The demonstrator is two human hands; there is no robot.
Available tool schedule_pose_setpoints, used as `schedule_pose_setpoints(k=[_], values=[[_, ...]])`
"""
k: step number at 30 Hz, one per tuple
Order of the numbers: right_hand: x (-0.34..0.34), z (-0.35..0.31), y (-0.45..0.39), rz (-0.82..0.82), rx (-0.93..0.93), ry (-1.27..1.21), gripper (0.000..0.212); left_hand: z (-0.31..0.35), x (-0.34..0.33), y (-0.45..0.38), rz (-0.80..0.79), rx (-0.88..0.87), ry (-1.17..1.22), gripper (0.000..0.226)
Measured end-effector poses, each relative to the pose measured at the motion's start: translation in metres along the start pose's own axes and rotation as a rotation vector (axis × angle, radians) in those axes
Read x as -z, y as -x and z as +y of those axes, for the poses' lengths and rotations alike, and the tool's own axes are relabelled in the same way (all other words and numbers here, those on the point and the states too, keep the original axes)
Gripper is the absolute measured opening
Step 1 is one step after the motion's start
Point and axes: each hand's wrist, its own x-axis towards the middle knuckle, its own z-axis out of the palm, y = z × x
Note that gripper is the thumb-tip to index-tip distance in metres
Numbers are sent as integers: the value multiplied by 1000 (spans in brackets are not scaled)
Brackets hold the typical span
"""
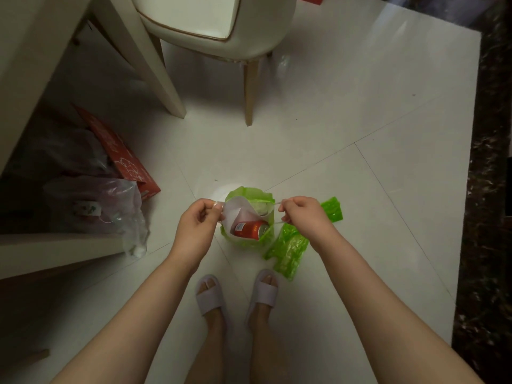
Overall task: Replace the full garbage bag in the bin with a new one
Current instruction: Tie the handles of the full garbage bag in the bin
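Note:
A full green garbage bag (243, 241) stands on the white floor tiles between my hands, its mouth held wide. Inside it lie a red drink can (249, 229) and white paper (237, 210). My left hand (198, 220) pinches the bag's left drawstring, and my right hand (302, 214) pinches the right one, both pulling outward. A folded new green bag (289, 250) lies flat on the floor just right of the full bag, partly under my right wrist. A small white bin (219, 193) peeks out behind the full bag, mostly hidden.
A cream chair (219, 23) stands ahead, its legs on the tiles. A table leg (155, 73) slants at the left. A red paper bag (122, 153) and clear plastic bags (110, 209) sit under the table. My feet in pale slippers (238, 295) stand below.

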Motion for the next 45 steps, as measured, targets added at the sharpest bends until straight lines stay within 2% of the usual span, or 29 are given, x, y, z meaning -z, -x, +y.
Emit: schedule_pose_setpoints(k=[6,10,14,16,19,23,26,28,31,36,39,43,45], values=[[2,6,3,53,5,-65,34,-1,11,-3,79,21,-11,20],[17,10,-1,188,-17,-35,32,-1,30,-12,163,48,-3,21],[7,1,6,87,94,34,28,10,16,-5,22,12,-82,19],[-1,-4,11,56,106,33,26,17,6,2,1,-1,-73,20],[1,-6,15,0,112,-165,29,25,2,3,11,-18,-77,16],[6,-8,19,-94,200,-307,15,44,1,12,-68,-93,-65,14],[10,-12,20,-71,193,-453,21,54,9,16,7,-89,33,10],[16,-14,22,-33,167,-347,28,52,15,19,38,-51,24,10],[23,-20,27,3,230,-162,35,49,16,20,31,-37,-49,11],[21,-8,27,104,159,-126,23,44,15,17,72,33,-42,16],[18,-10,30,24,213,-88,33,47,8,17,-17,1,-138,15],[11,-9,37,-149,287,-223,20,56,0,24,-87,-110,-330,11],[12,-19,43,-222,352,-200,16,65,-3,28,-86,-195,-389,12]])
